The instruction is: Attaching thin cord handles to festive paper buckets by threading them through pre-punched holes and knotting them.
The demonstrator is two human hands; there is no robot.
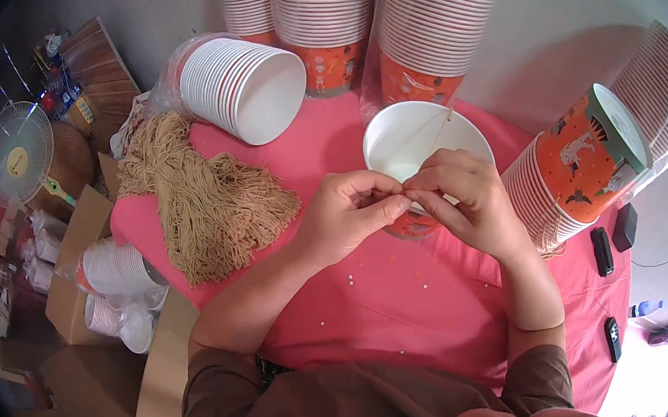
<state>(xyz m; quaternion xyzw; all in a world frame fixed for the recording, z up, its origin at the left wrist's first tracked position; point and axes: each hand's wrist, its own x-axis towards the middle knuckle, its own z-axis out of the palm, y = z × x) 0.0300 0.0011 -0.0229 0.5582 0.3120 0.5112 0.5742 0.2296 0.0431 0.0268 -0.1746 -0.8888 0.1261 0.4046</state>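
Pinched grip, left hand (356,212) and right hand (467,196) on thin string (448,116), long axis slanting up-right, over white-lined bucket (384,138)

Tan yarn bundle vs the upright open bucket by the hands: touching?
Apart. The head view plainly shows pink cloth between the yarn bundle and the open bucket.

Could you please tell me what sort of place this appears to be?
Probably a small indoor work corner, at home or in a workshop: a pink-covered table bears stacks of patterned paper buckets and a bundle of tan cords.
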